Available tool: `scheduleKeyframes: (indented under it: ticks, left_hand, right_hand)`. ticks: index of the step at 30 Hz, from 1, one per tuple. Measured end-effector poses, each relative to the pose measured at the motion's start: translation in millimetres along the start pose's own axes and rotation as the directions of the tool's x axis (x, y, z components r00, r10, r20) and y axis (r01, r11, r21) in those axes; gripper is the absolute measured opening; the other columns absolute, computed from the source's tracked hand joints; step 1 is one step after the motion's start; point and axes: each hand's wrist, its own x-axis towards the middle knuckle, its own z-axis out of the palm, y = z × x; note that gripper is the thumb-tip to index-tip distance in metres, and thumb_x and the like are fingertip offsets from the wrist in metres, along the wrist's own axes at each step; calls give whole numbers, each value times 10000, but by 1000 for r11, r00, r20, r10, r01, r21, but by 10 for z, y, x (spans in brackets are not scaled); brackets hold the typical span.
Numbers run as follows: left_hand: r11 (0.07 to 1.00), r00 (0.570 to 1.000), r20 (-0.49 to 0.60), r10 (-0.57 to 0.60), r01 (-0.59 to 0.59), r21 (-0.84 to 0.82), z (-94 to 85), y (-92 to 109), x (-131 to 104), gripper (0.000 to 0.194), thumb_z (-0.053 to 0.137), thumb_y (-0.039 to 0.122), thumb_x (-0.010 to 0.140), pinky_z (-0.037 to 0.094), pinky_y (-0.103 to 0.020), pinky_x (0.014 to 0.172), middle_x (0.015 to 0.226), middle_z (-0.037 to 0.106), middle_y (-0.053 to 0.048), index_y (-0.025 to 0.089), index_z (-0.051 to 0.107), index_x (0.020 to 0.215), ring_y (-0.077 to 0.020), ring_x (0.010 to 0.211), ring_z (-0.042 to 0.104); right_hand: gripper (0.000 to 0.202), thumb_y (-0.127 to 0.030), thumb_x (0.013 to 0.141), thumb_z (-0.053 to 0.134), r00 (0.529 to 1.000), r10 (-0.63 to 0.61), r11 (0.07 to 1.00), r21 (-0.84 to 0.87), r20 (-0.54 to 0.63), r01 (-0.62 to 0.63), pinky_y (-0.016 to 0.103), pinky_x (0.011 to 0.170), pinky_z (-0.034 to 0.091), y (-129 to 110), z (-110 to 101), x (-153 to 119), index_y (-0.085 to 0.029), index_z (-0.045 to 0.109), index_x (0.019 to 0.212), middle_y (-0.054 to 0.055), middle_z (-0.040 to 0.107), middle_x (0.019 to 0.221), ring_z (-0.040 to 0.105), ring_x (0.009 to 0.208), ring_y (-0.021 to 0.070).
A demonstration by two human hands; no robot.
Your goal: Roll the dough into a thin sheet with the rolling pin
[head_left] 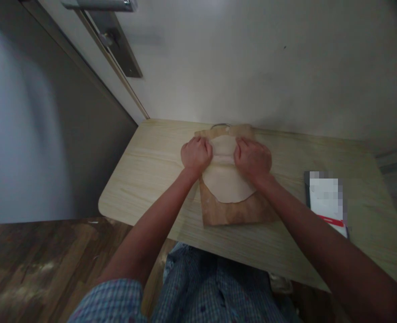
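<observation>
A flat, roundish sheet of dough (228,185) lies on a wooden cutting board (236,214). Across the dough runs a pale rolling pin (223,159), with only its middle showing between my fists. My left hand (197,154) is closed around the pin's left end. Around the right end my right hand (252,157) is wrapped in the same way. Both pin ends are hidden by the hands. Dough shows both behind the pin and in front of it.
The board rests on a light wood-grain table (144,175) against a white door (239,67). A metal door handle (101,5) juts out at upper left. At the right on the table lies a white and dark flat item (326,197) with a red stripe, partly blurred.
</observation>
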Motion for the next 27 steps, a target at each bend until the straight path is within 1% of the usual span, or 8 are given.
scheduleKeyframes:
  ticks: [5, 10, 13, 17, 22, 27]
  left_hand:
    - [998, 997, 54, -57, 57, -3, 30, 21, 173, 448, 199, 302, 862, 395, -311, 657, 882, 643, -101, 155, 621, 872, -215, 793, 592]
    - [992, 988, 86, -126, 127, -6, 85, 40, 361, 500, 159, 329, 873, 392, -307, 657, 881, 647, -105, 157, 629, 874, -216, 792, 585]
    - [988, 983, 108, -149, 152, -22, 104, 48, 455, 502, 148, 320, 876, 387, -302, 677, 912, 640, -108, 159, 624, 892, -212, 823, 575]
    - [985, 978, 134, -162, 168, -28, 115, 50, 526, 494, 151, 317, 878, 386, -298, 696, 935, 631, -111, 156, 616, 914, -208, 835, 569]
    - [983, 979, 113, -172, 178, -46, 153, 40, 550, 458, 188, 314, 872, 399, -304, 686, 914, 631, -110, 155, 618, 898, -213, 820, 577]
    - [987, 983, 99, -153, 157, -36, 159, 37, 522, 434, 212, 291, 866, 412, -309, 680, 908, 632, -117, 148, 621, 867, -214, 809, 581]
  right_hand:
    - [365, -249, 843, 281, 999, 30, 999, -37, 37, -28, 310, 663, 362, 12, -20, 153, -121, 592, 984, 121, 642, 914, 574, 789, 218]
    - [404, -275, 864, 234, 998, 41, 998, -56, 45, -39, 286, 597, 344, 45, 10, 308, -116, 606, 882, 127, 639, 830, 567, 700, 194]
    - [422, -285, 872, 222, 997, 51, 997, -61, 55, -47, 279, 582, 340, 63, 17, 394, -117, 609, 873, 129, 635, 814, 562, 679, 184]
    - [410, -293, 872, 242, 995, 62, 996, -68, 77, -57, 278, 586, 344, 70, 7, 483, -126, 617, 879, 133, 641, 834, 568, 690, 185]
    - [433, -299, 877, 237, 990, 106, 994, -49, 96, -102, 293, 619, 360, 75, 26, 531, -114, 627, 886, 150, 645, 833, 571, 719, 196]
    - [449, -304, 870, 235, 996, 63, 998, -30, 67, -61, 310, 628, 367, 98, 61, 512, -97, 632, 874, 157, 645, 833, 573, 718, 208]
